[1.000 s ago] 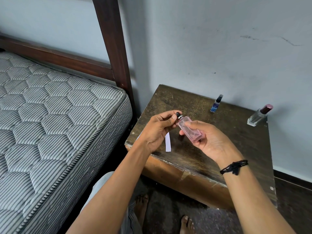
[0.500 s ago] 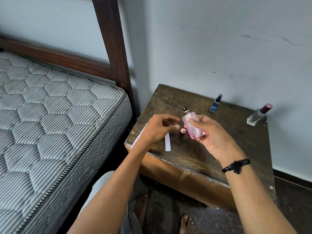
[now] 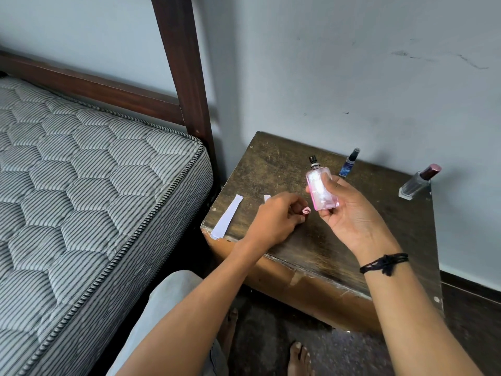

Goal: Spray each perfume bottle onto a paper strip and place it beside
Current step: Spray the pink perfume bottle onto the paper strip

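Pink glass perfume bottle [image 3: 321, 189]: uncapped since a second ago, upright in right hand [image 3: 349, 215] grip.
Left hand [image 3: 273, 218]: grip pinches small pink cap [image 3: 306, 211], lowered toward dark wooden tabletop [image 3: 271, 169].

Your left hand [image 3: 273, 221] has pulled the pink cap [image 3: 306, 212] off the pink perfume bottle [image 3: 321, 189] and lowered it toward the table [image 3: 271, 164], pinched at the fingertips. Your right hand [image 3: 349, 215] has turned the bottle from tilted to upright, exposing the black spray nozzle [image 3: 313, 159]. The left hand now covers most of the paper strip [image 3: 267, 198].
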